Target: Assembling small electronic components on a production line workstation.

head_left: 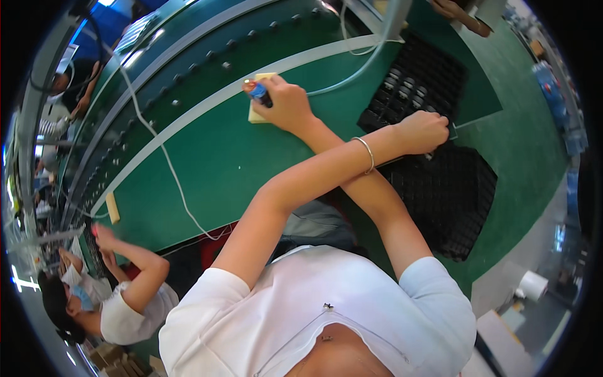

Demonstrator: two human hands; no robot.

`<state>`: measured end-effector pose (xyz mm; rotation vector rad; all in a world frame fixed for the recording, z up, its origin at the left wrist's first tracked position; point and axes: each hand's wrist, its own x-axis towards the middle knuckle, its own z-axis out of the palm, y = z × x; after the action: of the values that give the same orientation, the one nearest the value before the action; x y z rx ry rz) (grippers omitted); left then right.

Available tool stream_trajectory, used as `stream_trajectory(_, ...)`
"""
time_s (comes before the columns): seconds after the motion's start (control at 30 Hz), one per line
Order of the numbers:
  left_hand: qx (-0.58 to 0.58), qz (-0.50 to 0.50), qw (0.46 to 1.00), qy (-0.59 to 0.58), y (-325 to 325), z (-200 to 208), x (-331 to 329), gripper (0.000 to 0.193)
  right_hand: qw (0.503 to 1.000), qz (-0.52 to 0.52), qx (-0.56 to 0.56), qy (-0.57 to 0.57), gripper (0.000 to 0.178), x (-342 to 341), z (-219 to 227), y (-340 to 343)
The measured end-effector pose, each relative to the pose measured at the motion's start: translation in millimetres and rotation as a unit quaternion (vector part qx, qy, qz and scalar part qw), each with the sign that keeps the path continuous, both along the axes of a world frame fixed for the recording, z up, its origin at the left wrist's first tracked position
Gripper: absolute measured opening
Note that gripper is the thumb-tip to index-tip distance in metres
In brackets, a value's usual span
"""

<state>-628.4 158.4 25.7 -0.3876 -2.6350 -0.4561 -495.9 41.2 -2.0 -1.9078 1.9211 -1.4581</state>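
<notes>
My forearms cross, the left one on top. My left hand (424,133) reaches over to the right, fingers curled closed, at the near edge of a black compartment tray (443,75); what it holds is hidden. Several small silvery parts (405,91) sit in that tray. Nearer me is a second black tray (446,188), partly under my arms. My right hand (286,103) is closed around a blue and black cylindrical tool (258,92) with a copper-coloured end, over a pale yellow block (257,116) on the green table (207,160).
A pale blue hose (361,78) curves down toward my right hand. A white cable (169,163) crosses the table. Beyond its far rail runs a conveyor line (207,63). Another pale block (112,207) lies at the left, near a masked co-worker (135,308). Another person's hand (461,12) shows far right.
</notes>
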Motion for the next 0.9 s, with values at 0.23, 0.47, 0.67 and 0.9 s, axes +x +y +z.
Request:
stream_trajectory(0.23,0.350,0.017,0.936,-0.033,-14.4,69.4,67.2,0.015,1.000,-0.013,-0.006,-0.002,0.036,-4.4,0.1,0.8)
stream_trajectory(0.47,0.566,0.056,0.815,0.112,-54.3,71.3,176.3,0.038,1.000,-0.025,0.013,0.001,0.035,4.1,2.4,-3.6)
stream_trajectory(0.67,0.605,0.284,0.646,0.369,-142.4,47.2,267.5,0.021,1.000,-0.021,-0.003,-0.003,0.036,0.4,-1.0,-8.6)
stream_trajectory(0.9,0.680,0.320,0.542,0.376,-193.1,-24.9,288.2,0.026,0.999,-0.033,0.014,-0.019,0.036,-6.6,0.9,-1.3)
